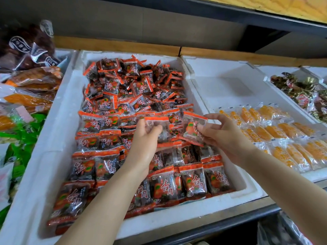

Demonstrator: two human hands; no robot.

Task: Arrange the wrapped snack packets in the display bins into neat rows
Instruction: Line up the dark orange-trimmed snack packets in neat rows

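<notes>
Here, nearest of all, the front rim of the white foam bin (177, 216) runs under both forearms. Inside it, the neat rows (192, 179) of orange-and-dark snack packets lie overlapping beneath the wrists.

Above those rows, the left hand (145, 137) has its fingers curled round a clear-backed packet (155, 122), orange strip uppermost. The right hand (228, 137), just beside it but not touching, pinches a printed packet (193, 129) between thumb and fingertips. This packet is tilted, with its upper corner toward the left hand's packet. The two hands are apart, each clamped on its own packet, over the middle of the bin.

Beyond the fingertips, the far half of the bin holds a loose heap (132, 80) of the same packets, lying at all angles.

To the outside of the right hand, a second foam bin (221, 82) holds yellow-orange packets (276, 131) in rows, and beyond them is a tray of gold-wrapped sweets (300, 91).

To the outside of the left hand lie green packets (21, 131), and beyond them orange bags (33, 80) and dark bags (23, 48).
</notes>
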